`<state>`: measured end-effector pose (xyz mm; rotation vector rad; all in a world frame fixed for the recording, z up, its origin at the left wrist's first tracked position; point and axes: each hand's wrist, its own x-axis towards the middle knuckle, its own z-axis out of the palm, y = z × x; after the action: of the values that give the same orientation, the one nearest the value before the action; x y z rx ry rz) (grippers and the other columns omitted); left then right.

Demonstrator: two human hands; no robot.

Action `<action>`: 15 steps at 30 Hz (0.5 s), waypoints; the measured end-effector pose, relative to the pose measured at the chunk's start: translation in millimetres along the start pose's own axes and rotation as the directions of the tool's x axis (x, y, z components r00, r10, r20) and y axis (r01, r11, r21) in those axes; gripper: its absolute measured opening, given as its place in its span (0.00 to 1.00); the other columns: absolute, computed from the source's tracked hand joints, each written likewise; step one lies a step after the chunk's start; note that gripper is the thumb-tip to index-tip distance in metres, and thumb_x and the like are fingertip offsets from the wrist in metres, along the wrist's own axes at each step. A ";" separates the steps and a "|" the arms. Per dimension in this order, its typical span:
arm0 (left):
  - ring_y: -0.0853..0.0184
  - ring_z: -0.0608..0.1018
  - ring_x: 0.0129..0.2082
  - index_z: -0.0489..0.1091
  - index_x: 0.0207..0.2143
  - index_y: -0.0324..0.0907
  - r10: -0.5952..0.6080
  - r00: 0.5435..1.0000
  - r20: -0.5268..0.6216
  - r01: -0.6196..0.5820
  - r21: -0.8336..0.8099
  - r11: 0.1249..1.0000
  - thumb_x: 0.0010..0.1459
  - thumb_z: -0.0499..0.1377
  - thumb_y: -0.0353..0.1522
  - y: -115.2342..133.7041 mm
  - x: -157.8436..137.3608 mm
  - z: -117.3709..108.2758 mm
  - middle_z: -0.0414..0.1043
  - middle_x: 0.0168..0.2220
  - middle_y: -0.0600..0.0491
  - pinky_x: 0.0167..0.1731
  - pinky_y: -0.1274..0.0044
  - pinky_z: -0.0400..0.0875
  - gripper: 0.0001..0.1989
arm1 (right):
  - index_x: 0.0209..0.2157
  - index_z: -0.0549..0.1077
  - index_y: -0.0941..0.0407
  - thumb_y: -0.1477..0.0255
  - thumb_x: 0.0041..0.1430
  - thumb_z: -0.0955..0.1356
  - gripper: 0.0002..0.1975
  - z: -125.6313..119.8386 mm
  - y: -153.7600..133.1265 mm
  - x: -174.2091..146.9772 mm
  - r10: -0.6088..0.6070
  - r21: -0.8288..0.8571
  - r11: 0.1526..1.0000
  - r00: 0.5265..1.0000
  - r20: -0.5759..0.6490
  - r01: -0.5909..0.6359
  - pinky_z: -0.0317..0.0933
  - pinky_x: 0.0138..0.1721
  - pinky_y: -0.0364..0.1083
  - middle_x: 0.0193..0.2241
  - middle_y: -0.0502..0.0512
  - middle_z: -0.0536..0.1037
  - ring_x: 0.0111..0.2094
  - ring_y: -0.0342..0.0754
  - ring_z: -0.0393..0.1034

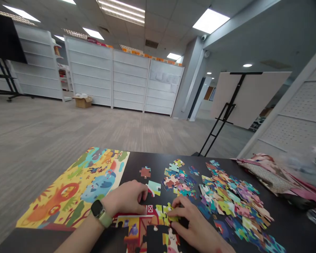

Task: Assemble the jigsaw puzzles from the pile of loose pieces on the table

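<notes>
A partly joined jigsaw puzzle (147, 220) with a red barn lies on the dark table in front of me. My left hand (129, 198), a watch on its wrist, rests at the barn's upper left, thumb on the red pieces and fingers apart. A loose light-blue, red and white puzzle piece (154, 188) lies just beyond its fingertips. My right hand (188, 218) has its fingers closed on a yellow-green puzzle piece (172, 218), at the right edge of the joined part. A cow piece (171, 240) sits below this hand, nearer to me.
A yellow animal picture sheet (79, 189) lies at the left. One brown puzzle piece (145, 172) is by itself behind my left hand. Piles of loose puzzle pieces (231, 200) spread across the right. A pink patterned bag (276, 175) stands at the table's right edge.
</notes>
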<state>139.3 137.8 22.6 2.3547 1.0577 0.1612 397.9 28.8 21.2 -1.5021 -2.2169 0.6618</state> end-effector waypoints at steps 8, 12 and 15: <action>0.69 0.72 0.25 0.70 0.31 0.47 0.029 1.000 -0.005 -0.029 -0.005 1.000 0.45 0.67 0.39 -1.6 -0.7 1.8 0.74 0.27 0.61 0.22 0.78 0.55 0.11 | 0.39 0.78 0.49 0.78 0.62 0.64 0.12 -13.4 -16.9 6.1 -0.106 -0.204 0.972 0.991 0.081 0.120 0.64 0.50 0.50 0.43 0.52 0.72 0.47 0.49 0.68; 0.68 0.73 0.26 0.70 0.31 0.46 0.034 0.999 -0.001 -0.034 0.003 0.999 0.46 0.67 0.39 -0.5 -1.4 0.2 0.75 0.28 0.60 0.22 0.78 0.55 0.12 | 0.48 0.73 0.49 0.79 0.64 0.62 0.16 -14.2 -13.4 -6.9 -0.124 -0.157 0.979 0.992 0.021 0.126 0.65 0.53 0.50 0.48 0.54 0.73 0.50 0.49 0.69; 0.68 0.73 0.26 0.71 0.31 0.46 0.028 1.000 -0.002 -0.028 0.003 1.000 0.46 0.67 0.40 -0.4 -2.2 -0.6 0.74 0.28 0.60 0.22 0.78 0.55 0.12 | 0.51 0.69 0.52 0.76 0.64 0.65 0.15 0.2 0.1 -30.2 -0.095 -0.081 0.993 0.991 -0.097 0.087 0.66 0.53 0.47 0.49 0.56 0.75 0.50 0.49 0.70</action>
<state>137.3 136.7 23.2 2.3735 1.0272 0.1730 408.6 0.6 19.5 -1.4279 -2.2413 0.4669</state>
